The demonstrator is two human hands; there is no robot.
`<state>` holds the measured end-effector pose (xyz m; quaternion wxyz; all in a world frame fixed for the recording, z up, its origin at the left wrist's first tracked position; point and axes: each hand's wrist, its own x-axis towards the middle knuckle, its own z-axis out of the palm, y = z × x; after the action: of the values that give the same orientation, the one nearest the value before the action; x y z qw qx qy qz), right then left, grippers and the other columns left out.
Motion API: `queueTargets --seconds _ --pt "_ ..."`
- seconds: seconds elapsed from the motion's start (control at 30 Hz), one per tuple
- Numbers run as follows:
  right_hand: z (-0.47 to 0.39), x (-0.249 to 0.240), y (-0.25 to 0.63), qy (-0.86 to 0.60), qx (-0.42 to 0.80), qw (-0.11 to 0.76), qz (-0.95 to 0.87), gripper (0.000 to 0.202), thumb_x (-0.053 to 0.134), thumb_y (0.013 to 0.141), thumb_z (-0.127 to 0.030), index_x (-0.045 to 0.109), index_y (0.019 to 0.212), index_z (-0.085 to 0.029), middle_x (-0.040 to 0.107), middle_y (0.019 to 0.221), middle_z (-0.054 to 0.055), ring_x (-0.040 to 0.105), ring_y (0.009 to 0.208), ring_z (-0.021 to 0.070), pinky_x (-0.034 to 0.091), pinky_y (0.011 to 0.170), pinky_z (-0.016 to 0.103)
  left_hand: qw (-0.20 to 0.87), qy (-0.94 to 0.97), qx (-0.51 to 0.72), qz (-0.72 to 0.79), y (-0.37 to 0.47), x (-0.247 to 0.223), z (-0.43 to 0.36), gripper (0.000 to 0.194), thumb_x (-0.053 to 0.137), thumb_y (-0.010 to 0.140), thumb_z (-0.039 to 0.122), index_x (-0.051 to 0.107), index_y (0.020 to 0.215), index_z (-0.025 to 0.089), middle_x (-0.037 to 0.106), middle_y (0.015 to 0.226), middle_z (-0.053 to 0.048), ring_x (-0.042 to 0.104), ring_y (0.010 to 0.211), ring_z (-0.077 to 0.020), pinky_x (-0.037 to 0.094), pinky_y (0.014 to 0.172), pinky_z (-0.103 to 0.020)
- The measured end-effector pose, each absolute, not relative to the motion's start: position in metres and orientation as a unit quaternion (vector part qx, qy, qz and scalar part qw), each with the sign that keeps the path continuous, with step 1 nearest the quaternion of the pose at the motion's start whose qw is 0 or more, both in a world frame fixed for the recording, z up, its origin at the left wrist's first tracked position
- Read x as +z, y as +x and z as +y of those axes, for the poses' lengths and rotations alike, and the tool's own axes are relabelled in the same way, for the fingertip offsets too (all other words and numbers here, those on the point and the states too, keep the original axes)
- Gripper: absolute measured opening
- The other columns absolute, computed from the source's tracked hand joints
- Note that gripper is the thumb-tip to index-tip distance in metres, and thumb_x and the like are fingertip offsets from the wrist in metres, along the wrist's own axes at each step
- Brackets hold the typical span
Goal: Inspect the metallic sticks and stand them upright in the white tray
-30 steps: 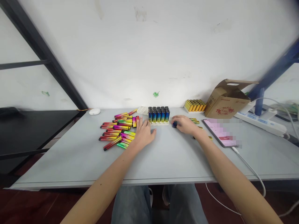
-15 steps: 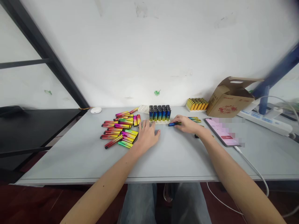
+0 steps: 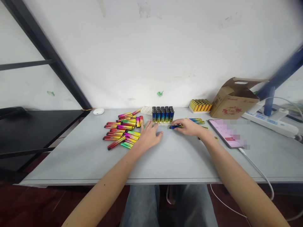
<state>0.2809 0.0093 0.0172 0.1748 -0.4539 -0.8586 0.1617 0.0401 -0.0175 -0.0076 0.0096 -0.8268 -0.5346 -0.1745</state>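
My right hand point(image 3: 187, 126) pinches a blue-and-gold lighter point(image 3: 174, 127), which lies nearly flat just right of a white tray's front edge. Several blue-to-gold lighters point(image 3: 163, 115) with black tops stand upright in rows in this white tray point(image 3: 163, 124). My left hand point(image 3: 149, 136) has its fingers spread, with fingertips by the tray's front left corner, and holds nothing that I can see. To its left is a loose pile of red, pink, green and gold lighters point(image 3: 120, 128). More blue-and-gold lighters point(image 3: 197, 120) lie behind and beside my right hand, partly hidden.
Yellow lighters point(image 3: 201, 105) stand in another tray at the back right, beside an open cardboard box point(image 3: 233, 102). A phone point(image 3: 224, 134) with a white cable point(image 3: 257, 168) lies to the right, near a power strip point(image 3: 272, 124). A white case point(image 3: 98, 111) sits at the back left.
The view has shifted very slightly. My right hand stays by the tray with the blue-and-gold lighter, and my left hand has hardly moved.
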Motion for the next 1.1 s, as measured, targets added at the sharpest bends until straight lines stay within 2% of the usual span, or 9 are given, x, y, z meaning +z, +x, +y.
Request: queueTargets --seconds 0.23,0.5,0.6,0.7,0.77,0.83,0.9,0.97,1.1 --pt "0.014 0.018 0.287 -0.474 0.145 0.157 -0.854 0.029 0.058 0.081 -0.025 0.071 0.107 -0.023 0.073 0.111 0.004 0.067 0.091 0.0221 0.051 0.085 0.035 -0.006 -0.836 -0.177 -0.520 0.042 -0.010 -0.016 0.052 0.041 0.091 0.046 0.051 0.135 0.020 0.050 0.141 -0.013 0.034 0.138 -0.0288 0.004 0.118 -0.057" --pt "0.015 0.019 0.298 -0.490 0.187 0.172 -0.833 0.029 0.061 0.079 -0.030 0.072 0.105 -0.023 0.074 0.105 0.003 0.067 0.084 0.0213 0.053 0.080 0.034 -0.028 -0.845 -0.170 -0.507 0.043 -0.012 -0.018 0.054 0.041 0.092 0.046 0.045 0.140 0.023 0.042 0.149 -0.011 0.031 0.141 -0.0284 0.007 0.117 -0.060" --pt "0.012 0.024 0.297 -0.482 0.235 0.206 -0.819 0.030 0.062 0.080 -0.035 0.071 0.105 -0.021 0.073 0.105 0.005 0.065 0.082 0.0202 0.053 0.079 0.034 -0.029 -0.847 -0.168 -0.503 0.042 -0.011 -0.017 0.053 0.040 0.092 0.045 0.045 0.140 0.023 0.043 0.148 -0.012 0.032 0.140 -0.0294 0.009 0.116 -0.062" --pt "0.006 0.031 0.288 -0.451 0.310 0.295 -0.783 0.032 0.062 0.081 -0.042 0.068 0.103 -0.019 0.071 0.102 0.007 0.063 0.086 0.0200 0.051 0.082 0.035 -0.031 -0.849 -0.171 -0.499 0.041 -0.010 -0.017 0.051 0.039 0.093 0.044 0.047 0.138 0.023 0.043 0.148 -0.012 0.033 0.140 -0.0301 0.010 0.115 -0.063" --pt "0.002 0.035 0.278 -0.397 0.400 0.361 -0.743 0.030 0.059 0.084 -0.043 0.063 0.101 -0.019 0.067 0.096 0.006 0.060 0.088 0.0189 0.049 0.085 0.035 -0.035 -0.849 -0.176 -0.497 0.041 -0.009 -0.016 0.050 0.039 0.093 0.044 0.048 0.137 0.023 0.043 0.148 -0.011 0.033 0.140 -0.0303 0.011 0.115 -0.064" --pt "-0.002 0.038 0.266 -0.351 0.500 0.423 -0.669 0.026 0.057 0.084 -0.042 0.057 0.099 -0.021 0.059 0.084 0.002 0.057 0.079 0.0160 0.049 0.081 0.033 -0.041 -0.846 -0.180 -0.500 0.041 -0.009 -0.016 0.049 0.038 0.093 0.045 0.049 0.136 0.024 0.044 0.147 -0.010 0.032 0.140 -0.0306 0.009 0.115 -0.064" --pt "-0.005 0.040 0.255 -0.341 0.582 0.436 -0.596 0.024 0.054 0.084 -0.043 0.052 0.096 -0.023 0.050 0.074 -0.001 0.050 0.066 0.0142 0.047 0.067 0.029 -0.046 -0.842 -0.181 -0.506 0.041 -0.008 -0.016 0.048 0.036 0.094 0.046 0.050 0.135 0.025 0.046 0.146 -0.008 0.032 0.140 -0.0310 0.007 0.115 -0.063" --pt "-0.008 0.040 0.247 -0.330 0.648 0.434 -0.531 0.025 0.049 0.085 -0.048 0.050 0.092 -0.024 0.041 0.067 -0.003 0.039 0.055 0.0132 0.039 0.054 0.026 -0.051 -0.838 -0.180 -0.513 0.041 -0.007 -0.016 0.048 0.036 0.094 0.047 0.051 0.134 0.025 0.046 0.146 -0.008 0.032 0.140 -0.0314 0.007 0.116 -0.062" --pt "-0.010 0.037 0.242 -0.270 0.739 0.436 -0.438 0.040 0.040 0.086 -0.062 0.042 0.075 -0.024 0.023 0.057 -0.005 0.021 0.049 0.0129 0.026 0.046 0.023 -0.056 -0.831 -0.185 -0.522 0.042 -0.007 -0.016 0.046 0.036 0.095 0.045 0.051 0.134 0.026 0.049 0.143 -0.006 0.033 0.139 -0.0315 0.011 0.115 -0.061"
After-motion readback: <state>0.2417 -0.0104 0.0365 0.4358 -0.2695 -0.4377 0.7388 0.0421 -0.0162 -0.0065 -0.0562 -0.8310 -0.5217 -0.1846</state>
